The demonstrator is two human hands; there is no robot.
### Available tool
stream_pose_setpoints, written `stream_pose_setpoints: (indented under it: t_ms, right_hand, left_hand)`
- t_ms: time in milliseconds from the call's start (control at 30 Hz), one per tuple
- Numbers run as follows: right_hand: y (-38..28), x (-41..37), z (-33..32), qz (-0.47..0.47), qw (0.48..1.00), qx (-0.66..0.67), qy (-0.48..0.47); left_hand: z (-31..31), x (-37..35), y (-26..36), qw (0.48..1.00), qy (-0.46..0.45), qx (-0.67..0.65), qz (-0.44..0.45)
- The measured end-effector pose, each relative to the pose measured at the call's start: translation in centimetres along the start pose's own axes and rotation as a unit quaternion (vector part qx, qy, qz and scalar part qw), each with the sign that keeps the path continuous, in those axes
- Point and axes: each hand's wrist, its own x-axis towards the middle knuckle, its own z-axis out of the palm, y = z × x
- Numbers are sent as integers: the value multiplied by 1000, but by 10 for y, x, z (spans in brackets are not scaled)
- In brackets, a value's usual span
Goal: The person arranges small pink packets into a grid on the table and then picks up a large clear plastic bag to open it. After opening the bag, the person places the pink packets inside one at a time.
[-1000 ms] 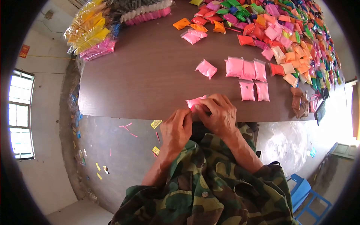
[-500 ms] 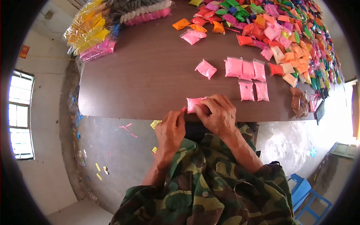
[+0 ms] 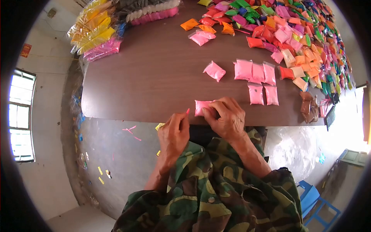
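Note:
Near the table's front edge, my right hand (image 3: 227, 118) pinches a small pink packet (image 3: 199, 108) at its right side, and its fingers cover part of it. My left hand (image 3: 173, 130) is closed just left of that packet, at the table edge. A thin pink strip (image 3: 188, 111) sticks up from between its thumb and forefinger, apart from the packet. Beyond the hands, a single pink packet (image 3: 214, 71) lies on the brown table (image 3: 147, 83). Several more pink packets (image 3: 243, 70) lie in two rows to its right.
A big pile of coloured packets (image 3: 288, 34) covers the table's far right. Bundled bags of yellow and pink packets (image 3: 96, 33) stand at the far left. Brown packets (image 3: 308, 106) lie near the right edge. Pink scraps (image 3: 131, 130) are on the floor; a blue stool (image 3: 309, 197) stands at right.
My left hand has drawn slightly left and away from the packet, with the pink strip in its fingers. The right hand still pinches the packet; the view has shifted a little.

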Motion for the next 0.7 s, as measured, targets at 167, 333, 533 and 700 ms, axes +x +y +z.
stream_pose_setpoints:
  t_ms: [167, 333, 533, 700]
  right_hand:
    - [1, -2, 0, -4, 1000, 0, 12]
    - [0, -1, 0, -10, 1000, 3, 14]
    - [3, -2, -3, -28, 1000, 7, 7]
    - [5, -2, -8, -60, 998, 23, -3]
  left_hand:
    - [12, -5, 15, 1000, -26, -6, 0]
    - [8, -4, -4, 999, -10, 35, -35]
    - [4, 18, 22, 999, -6, -41, 21]
    - [12, 28, 13, 996, -78, 21, 35]
